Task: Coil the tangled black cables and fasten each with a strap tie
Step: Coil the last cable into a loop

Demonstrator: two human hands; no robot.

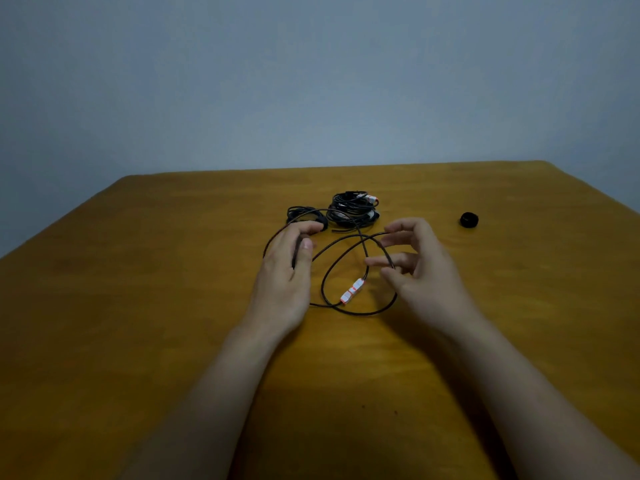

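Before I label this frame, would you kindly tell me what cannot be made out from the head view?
Head view only:
- Left hand grips the loose cable; its own back hides how many loops it holds.
- Right hand: fingers blurred, so a pinch on the cable is unclear.
- Far bundles: too small and dark to see strap ties.
- Small black roll: too small to identify.

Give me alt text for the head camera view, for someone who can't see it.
Two bare hands work a loose black cable with white-and-orange connectors over a wooden table: the left hand grips a strand, the right hand pinches a loop. Behind lie coiled cable bundles, with a small black roll to the right.
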